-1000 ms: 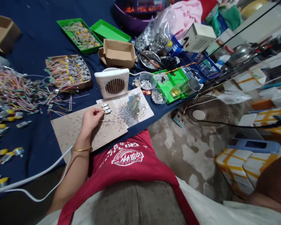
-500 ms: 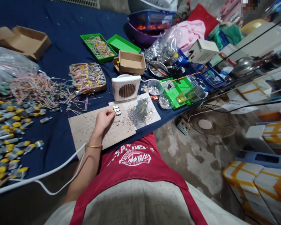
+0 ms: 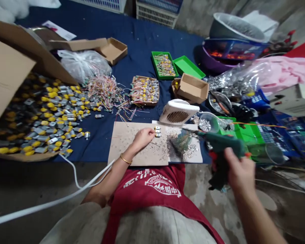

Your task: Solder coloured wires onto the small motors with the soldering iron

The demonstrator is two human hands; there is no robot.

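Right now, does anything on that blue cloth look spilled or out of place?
Yes: at the left, an open cardboard box leans over, and small metal motors with yellow ends spread out of it across the blue cloth. They lie in a loose heap, which looks like a spill, though it may be deliberate.

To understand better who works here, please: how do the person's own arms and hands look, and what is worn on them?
The left hand and right hand are bare, without gloves. A thin gold-coloured bangle circles the left wrist; nothing shows on the right wrist. The left forearm and right forearm show no sleeves.
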